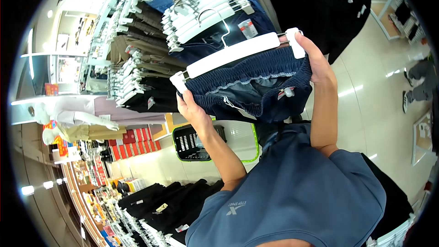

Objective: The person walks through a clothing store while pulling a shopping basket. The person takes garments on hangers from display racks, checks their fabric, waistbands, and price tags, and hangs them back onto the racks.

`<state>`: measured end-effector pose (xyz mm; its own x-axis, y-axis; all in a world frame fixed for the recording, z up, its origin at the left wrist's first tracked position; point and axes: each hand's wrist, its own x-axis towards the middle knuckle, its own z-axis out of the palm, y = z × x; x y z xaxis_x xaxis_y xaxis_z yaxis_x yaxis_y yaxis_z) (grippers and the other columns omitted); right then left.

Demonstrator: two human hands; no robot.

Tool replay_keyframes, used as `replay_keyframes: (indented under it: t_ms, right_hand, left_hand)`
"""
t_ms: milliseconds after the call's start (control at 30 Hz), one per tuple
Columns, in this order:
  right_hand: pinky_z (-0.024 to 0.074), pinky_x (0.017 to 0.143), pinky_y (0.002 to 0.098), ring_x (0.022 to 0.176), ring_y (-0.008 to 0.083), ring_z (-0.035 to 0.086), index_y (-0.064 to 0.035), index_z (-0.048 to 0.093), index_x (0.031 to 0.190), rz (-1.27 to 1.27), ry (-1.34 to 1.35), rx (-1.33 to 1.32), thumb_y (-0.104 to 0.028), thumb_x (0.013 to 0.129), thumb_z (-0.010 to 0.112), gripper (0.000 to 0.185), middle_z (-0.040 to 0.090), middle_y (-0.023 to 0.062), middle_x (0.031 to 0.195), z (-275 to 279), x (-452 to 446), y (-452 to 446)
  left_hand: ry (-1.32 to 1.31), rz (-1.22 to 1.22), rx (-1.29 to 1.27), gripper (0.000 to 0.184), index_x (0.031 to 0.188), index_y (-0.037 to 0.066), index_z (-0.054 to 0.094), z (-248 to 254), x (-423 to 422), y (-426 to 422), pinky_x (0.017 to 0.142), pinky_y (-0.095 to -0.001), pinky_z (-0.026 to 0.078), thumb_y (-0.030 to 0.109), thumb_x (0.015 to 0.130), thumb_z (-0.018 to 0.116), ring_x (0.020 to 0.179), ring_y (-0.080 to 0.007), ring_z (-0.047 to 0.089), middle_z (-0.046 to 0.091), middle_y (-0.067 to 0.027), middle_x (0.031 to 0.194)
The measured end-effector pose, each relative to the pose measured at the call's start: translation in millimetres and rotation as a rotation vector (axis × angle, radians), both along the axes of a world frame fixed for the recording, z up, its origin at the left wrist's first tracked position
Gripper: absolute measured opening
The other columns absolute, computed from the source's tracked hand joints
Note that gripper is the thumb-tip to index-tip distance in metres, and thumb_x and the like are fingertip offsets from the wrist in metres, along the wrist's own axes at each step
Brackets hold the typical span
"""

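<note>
Dark blue trousers with a ribbed elastic waistband hang from a white clip hanger, held up in front of the chest. My left hand pinches the waistband's corner beside the hanger's left clip. At the other end, my right hand grips the waistband and clip, with the thumb near the clip's top and the fingers partly hidden behind. The hanger's metal hook points away from me. A white tag and a drawstring show at the waistband's inside.
Beyond the hanger is a rack of jeans on white hangers. Brown and black trousers hang to its left. Black garments hang at lower left. A shopping basket stands below. Mannequins are at left; a person's legs show at far right.
</note>
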<state>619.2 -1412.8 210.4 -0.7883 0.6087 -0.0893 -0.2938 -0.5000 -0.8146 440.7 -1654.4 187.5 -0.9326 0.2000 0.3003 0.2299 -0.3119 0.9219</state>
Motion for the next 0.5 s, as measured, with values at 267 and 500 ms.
replay_keyframes:
  t_ms: [267, 500]
  right_hand:
    - [0.04, 0.079, 0.0195, 0.084, 0.0077, 0.057, -0.0013, 0.068, 0.095, -0.071, 0.012, 0.243, -0.03, 0.088, 0.058, 0.031, 0.065, 0.0031, 0.09, 2, 5, 3]
    - [0.04, 0.08, 0.0198, 0.086, 0.0071, 0.056, 0.0009, 0.066, 0.097, -0.077, -0.006, 0.342, -0.027, 0.09, 0.058, 0.029, 0.065, 0.0028, 0.091, 2, -5, 2]
  left_hand:
    - [0.105, 0.077, -0.504, 0.035, 0.112, -0.005, 0.051, -33, -8, -3, 0.074, -0.0228, 0.044, 0.025, 0.095, 0.05, 0.079, -0.0087, 0.053, 0.059, -0.0038, 0.087]
    - [0.34, 0.321, -0.366, 0.02, 0.11, 0.0, 0.042, -59, 80, 11, 0.069, -0.0253, 0.045, 0.007, 0.092, 0.048, 0.08, -0.0137, 0.053, 0.053, -0.0088, 0.09]
